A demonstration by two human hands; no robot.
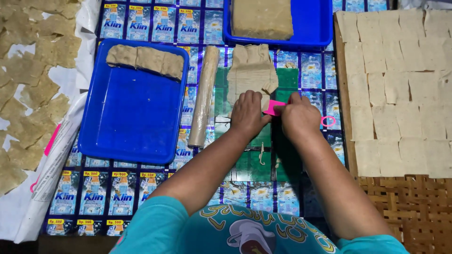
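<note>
Just right of the wrapped rolling pin, flat dough sheet lying lengthwise away from the body; left hand pressed open-palmed on its near edge, right hand beside it, pinching a pink scraper

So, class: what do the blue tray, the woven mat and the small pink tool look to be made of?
Blue tray: apparently moulded plastic, smooth with a slight sheen. Woven mat: likely bamboo or rattan strips, brown, interlaced, matte. Pink tool, pinched by the right hand: probably thin plastic, flat and bright; mostly hidden.
</note>
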